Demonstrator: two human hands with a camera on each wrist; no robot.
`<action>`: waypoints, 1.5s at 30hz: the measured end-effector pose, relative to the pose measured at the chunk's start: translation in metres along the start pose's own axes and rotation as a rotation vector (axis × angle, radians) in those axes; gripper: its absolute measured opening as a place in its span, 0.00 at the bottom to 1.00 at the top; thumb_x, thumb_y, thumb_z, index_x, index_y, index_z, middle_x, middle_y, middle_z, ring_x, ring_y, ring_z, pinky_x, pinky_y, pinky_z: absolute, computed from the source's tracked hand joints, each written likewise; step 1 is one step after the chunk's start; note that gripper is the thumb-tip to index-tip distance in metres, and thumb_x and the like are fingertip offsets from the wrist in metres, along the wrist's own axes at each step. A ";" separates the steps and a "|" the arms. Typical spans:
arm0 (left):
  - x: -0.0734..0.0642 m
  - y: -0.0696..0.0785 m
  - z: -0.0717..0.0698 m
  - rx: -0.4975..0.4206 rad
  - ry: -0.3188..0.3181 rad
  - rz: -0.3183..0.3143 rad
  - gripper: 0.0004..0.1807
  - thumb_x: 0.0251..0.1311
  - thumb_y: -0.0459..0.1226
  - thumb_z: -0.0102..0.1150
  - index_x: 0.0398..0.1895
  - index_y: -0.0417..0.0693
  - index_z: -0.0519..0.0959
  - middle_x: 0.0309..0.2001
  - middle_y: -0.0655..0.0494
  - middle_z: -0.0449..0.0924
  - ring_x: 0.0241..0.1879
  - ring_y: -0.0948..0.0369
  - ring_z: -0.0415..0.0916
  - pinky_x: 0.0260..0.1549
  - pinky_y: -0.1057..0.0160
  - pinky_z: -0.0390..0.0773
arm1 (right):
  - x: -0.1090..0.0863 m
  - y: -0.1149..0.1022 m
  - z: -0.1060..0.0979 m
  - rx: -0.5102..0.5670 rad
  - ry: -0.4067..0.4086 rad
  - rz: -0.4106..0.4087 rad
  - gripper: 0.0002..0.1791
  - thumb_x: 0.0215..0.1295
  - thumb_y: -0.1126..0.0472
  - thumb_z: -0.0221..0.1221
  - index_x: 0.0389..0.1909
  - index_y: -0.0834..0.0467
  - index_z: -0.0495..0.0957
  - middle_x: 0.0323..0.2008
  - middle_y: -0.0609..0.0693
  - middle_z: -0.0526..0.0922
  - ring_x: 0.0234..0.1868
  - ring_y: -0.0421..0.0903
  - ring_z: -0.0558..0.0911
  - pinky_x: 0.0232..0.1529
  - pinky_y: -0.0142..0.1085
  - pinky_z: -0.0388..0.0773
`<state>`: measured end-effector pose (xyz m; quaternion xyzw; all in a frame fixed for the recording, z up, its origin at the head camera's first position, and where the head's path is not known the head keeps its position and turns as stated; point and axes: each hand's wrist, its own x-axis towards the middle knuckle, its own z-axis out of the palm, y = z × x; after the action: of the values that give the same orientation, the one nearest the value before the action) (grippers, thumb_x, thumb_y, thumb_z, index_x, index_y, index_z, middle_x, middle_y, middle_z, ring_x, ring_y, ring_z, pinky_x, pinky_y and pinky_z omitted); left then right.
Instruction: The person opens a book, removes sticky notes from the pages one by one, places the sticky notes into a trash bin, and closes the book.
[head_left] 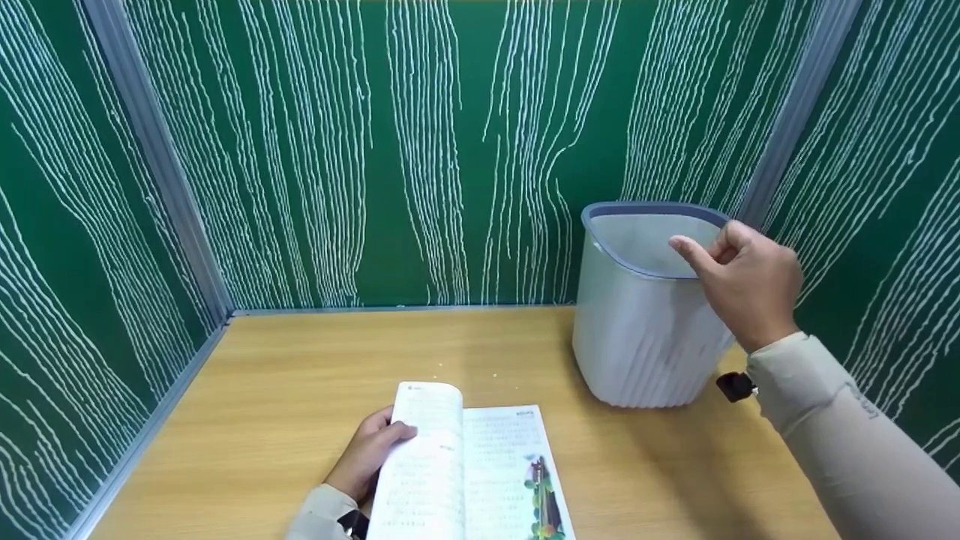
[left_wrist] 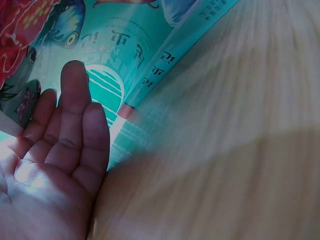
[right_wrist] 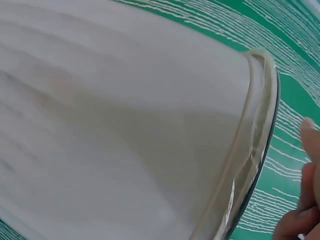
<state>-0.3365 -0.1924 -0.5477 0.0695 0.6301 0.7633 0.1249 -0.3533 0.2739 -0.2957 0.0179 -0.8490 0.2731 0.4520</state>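
Observation:
An open book (head_left: 427,480) with printed pages lies at the bottom centre of the head view, its left part lifted. My left hand (head_left: 364,454) grips its left edge, thumb on the page and fingers behind. Against the teal back cover (left_wrist: 175,27), those fingers show in the left wrist view. At the right stands a light grey waste bin (head_left: 645,337) with a blue-grey rim. Over the bin's mouth is my right hand (head_left: 750,281), thumb stretched out and fingers loosely bent. In the right wrist view, the partly cropped right hand (right_wrist: 310,195) is beyond the rim, nothing seen in it.
A wooden table (head_left: 315,367) carries the book and the bin. Tiny white bits (head_left: 495,375) lie behind the book. Green panels (head_left: 480,150) with wavy white lines enclose the back and sides, joined by grey metal posts (head_left: 161,150).

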 end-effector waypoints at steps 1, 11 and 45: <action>0.000 0.000 0.000 0.002 0.000 -0.001 0.31 0.64 0.34 0.57 0.70 0.33 0.67 0.48 0.46 0.86 0.43 0.54 0.88 0.45 0.59 0.87 | -0.004 -0.002 0.001 0.010 0.035 -0.035 0.29 0.65 0.37 0.66 0.18 0.56 0.72 0.18 0.50 0.72 0.22 0.40 0.68 0.23 0.20 0.61; 0.002 0.000 -0.001 -0.003 0.009 0.005 0.29 0.64 0.34 0.57 0.68 0.32 0.68 0.47 0.47 0.86 0.42 0.55 0.88 0.44 0.60 0.87 | -0.085 0.005 0.041 0.200 0.036 -0.180 0.24 0.75 0.56 0.61 0.15 0.52 0.70 0.13 0.44 0.68 0.15 0.35 0.63 0.15 0.26 0.58; 0.000 -0.001 0.000 -0.002 0.017 0.011 0.29 0.64 0.33 0.57 0.68 0.32 0.69 0.45 0.47 0.86 0.41 0.55 0.87 0.43 0.60 0.87 | -0.220 0.062 0.110 0.931 -0.929 0.683 0.22 0.76 0.44 0.57 0.29 0.58 0.78 0.18 0.44 0.75 0.18 0.38 0.70 0.17 0.28 0.64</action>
<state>-0.3368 -0.1924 -0.5487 0.0665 0.6301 0.7650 0.1155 -0.3234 0.2265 -0.5431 0.0562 -0.7075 0.6944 -0.1185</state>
